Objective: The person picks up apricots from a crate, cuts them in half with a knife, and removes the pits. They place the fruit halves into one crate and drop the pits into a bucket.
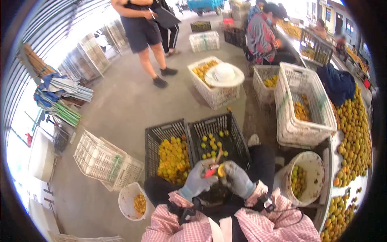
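Observation:
Both hands wear grey gloves and meet just above the near edge of the right black crate point(237, 139). My left hand point(198, 179) is closed around a small red object point(210, 172), possibly a handle; a thin brownish strip point(220, 154) sticks up beside it. In my right hand point(238, 180), the fingers pinch a yellow piece of fruit point(221, 170), close to the red object. Several yellow-green fruits point(212, 143) lie in the right crate. Yellow fruit pieces point(173, 157) heap up in the left black crate point(148, 141).
A white bucket point(125, 201) with fruit scraps stands left, another bucket point(316, 173) with green fruit right. White crates point(94, 155) lie left; stacked white crates point(300, 129) stand right. Fruit point(352, 133) covers a right-hand table. A hat point(225, 74) tops a crate. People stand and sit beyond.

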Demonstrator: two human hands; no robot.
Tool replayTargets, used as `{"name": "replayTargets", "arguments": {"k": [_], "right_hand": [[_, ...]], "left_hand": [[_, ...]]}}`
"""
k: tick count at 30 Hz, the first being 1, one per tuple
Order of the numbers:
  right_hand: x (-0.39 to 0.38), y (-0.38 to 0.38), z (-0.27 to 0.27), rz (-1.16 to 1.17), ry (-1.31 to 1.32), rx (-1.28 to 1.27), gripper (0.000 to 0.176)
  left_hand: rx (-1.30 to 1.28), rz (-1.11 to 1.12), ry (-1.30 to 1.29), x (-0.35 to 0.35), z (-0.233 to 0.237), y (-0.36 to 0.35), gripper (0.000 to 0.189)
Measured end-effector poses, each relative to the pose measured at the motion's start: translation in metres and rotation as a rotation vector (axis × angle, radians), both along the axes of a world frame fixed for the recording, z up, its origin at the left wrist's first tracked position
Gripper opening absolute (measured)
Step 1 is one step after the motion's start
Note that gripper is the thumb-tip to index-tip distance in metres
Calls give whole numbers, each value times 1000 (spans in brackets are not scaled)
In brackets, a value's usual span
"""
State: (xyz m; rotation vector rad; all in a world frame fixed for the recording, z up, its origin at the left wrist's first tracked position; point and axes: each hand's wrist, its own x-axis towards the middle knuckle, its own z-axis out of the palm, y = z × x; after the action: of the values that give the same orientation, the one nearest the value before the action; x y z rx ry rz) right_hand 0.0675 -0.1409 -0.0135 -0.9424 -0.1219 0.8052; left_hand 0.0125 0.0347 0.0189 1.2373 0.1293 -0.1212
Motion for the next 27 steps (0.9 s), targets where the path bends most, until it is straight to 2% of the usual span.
{"name": "replayTargets", "arguments": {"k": [2, 4, 5, 7, 9, 11, 15, 19, 22, 24, 27], "right_hand": [[-5, 0, 27, -45, 29, 157, 37], [0, -7, 9, 96, 95, 254, 37], [1, -11, 2, 92, 105, 247, 37], [-2, -15, -9, 217, 390, 249, 37], [-11, -14, -6, 271, 424, 223, 38], [-19, -12, -10, 340, 533, 219, 40], [-32, -8, -8, 520, 507, 255, 40], [-31, -4, 10, 520, 399, 215, 36], [-30, -1, 1, 484, 366, 91, 33], [-29, 2, 3, 444, 276, -78, 31], [-32, 5, 5, 480, 279, -108, 32]], "left_hand": [[-84, -42, 58, -3, -2, 5, 60], [-161, -9, 101, -7, 4, 6, 55], [-224, 5, 72, -7, 6, 5, 54], [-287, 35, 60, -5, 8, 7, 53], [-514, -51, -97, 0, 7, 7, 52], [-532, -53, -84, 3, 10, 3, 51], [-630, -93, -50, 5, -1, -1, 46], [-683, -141, -54, -3, -13, 1, 44], [-705, -145, -91, -3, -23, 5, 42], [-715, -114, -123, -6, -22, 5, 40], [-757, -89, -100, -6, -21, 5, 37]]}}
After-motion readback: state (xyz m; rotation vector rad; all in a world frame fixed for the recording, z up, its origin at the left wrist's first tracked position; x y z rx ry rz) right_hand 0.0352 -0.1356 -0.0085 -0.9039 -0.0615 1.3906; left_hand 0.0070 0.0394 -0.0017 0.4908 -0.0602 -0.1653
